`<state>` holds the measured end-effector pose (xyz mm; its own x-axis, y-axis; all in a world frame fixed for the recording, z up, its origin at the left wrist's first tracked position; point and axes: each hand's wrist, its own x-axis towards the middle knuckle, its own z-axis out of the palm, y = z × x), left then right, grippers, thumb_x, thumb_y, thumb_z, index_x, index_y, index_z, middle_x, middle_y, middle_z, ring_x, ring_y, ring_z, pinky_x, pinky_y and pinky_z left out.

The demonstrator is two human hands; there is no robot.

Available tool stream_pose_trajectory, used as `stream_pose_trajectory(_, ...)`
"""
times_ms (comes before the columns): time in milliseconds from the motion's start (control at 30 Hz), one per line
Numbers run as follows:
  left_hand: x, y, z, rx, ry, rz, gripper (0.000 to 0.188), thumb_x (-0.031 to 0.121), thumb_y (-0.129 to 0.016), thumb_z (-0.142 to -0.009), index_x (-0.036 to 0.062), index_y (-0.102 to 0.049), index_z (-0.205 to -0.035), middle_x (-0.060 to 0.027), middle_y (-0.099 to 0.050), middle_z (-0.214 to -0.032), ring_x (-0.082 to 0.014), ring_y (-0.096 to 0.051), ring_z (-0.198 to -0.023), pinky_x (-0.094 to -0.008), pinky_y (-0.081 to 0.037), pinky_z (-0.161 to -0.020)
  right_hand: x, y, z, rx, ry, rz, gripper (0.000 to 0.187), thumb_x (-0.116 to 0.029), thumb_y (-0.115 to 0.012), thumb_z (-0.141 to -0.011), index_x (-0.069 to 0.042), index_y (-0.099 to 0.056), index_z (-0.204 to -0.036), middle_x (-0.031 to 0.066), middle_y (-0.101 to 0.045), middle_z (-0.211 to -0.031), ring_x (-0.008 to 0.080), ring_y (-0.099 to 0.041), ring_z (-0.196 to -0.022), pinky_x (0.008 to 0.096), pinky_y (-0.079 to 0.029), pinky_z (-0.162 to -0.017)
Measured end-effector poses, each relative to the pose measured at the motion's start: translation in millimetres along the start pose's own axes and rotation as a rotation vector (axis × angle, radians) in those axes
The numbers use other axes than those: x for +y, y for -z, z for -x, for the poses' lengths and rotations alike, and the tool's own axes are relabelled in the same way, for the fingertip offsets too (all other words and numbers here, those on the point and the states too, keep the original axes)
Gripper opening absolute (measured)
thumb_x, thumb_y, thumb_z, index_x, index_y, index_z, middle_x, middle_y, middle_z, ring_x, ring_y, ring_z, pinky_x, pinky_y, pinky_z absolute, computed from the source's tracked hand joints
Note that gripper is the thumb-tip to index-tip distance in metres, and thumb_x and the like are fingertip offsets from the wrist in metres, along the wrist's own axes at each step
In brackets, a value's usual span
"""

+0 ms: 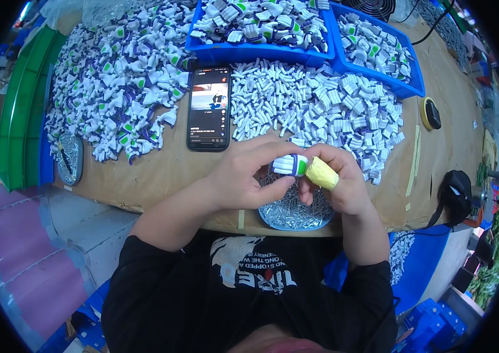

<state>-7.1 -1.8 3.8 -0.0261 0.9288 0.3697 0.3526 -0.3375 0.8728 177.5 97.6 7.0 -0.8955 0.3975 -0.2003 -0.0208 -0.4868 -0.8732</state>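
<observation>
My left hand (pixel 242 173) pinches a small white toy hand piece (pixel 285 165) with a purple edge and a green patch. Close against the right end of that piece are the fingertips of my right hand (pixel 346 183). Its fingers are curled together, and whatever they pinch is too small or hidden to make out. A yellow wrap (pixel 322 174) covers one right finger. Below both hands, a blue-rimmed tray (pixel 296 227) holds a heap of small silvery metal pins (pixel 289 215), partly covered by my hands.
White, purple and green toy parts (pixel 120 82) lie heaped at left. White finger-like pieces (pixel 273 94) pile up mid-table. Blue bins (pixel 249 54) of parts stand behind. A phone (pixel 208 109) with a lit screen, tape roll (pixel 430 113), black pouch (pixel 455 194) and green crate (pixel 20 112) surround the workspace.
</observation>
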Motion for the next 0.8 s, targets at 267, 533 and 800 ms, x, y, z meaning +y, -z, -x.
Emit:
stream_pose_trajectory(267, -6.4, -0.9, -0.1, 0.049, -0.192, -0.149, 0.043, 0.004, -0.066, -0.063, -0.0007, -0.064, -0.105, -0.0104, -0.061, -0.075, -0.0202, -0.058, -0.059, -0.0288, -0.045, -0.052, 0.2, 1.5, 0.3, -0.057, -0.051, -0.065, 0.020, -0.016, -0.053, -0.095, 0.003, -0.055, -0.102, 0.0080, -0.062, -0.074, 0.0125, -0.062, -0.062, 0.0245, -0.051, -0.057)
stream_pose_trajectory(533, -5.3, -4.0, 1.9, 0.106, -0.186, -0.214, 0.036, 0.007, -0.068, -0.062, 0.0007, -0.067, -0.097, -0.0088, -0.059, -0.069, -0.0182, -0.056, -0.054, -0.0286, -0.044, -0.048, 4.1, -1.6, -1.2, -0.034, -0.065, -0.099, 0.020, -0.015, -0.053, -0.095, 0.003, -0.055, -0.103, 0.0083, -0.062, -0.074, 0.0138, -0.063, -0.063, 0.0252, -0.052, -0.058)
stream_pose_trajectory(800, -5.6, 2.5, -2.9, 0.053, -0.157, -0.142, 0.040, 0.009, -0.064, -0.064, 0.0012, -0.065, -0.104, -0.0100, -0.059, -0.075, -0.0196, -0.057, -0.061, -0.0299, -0.046, -0.054, 4.1, -3.5, -1.3, -0.013, -0.062, -0.059, 0.028, -0.022, -0.055, -0.094, 0.003, -0.054, -0.107, 0.0110, -0.062, -0.072, 0.0164, -0.062, -0.059, 0.0267, -0.051, -0.054)
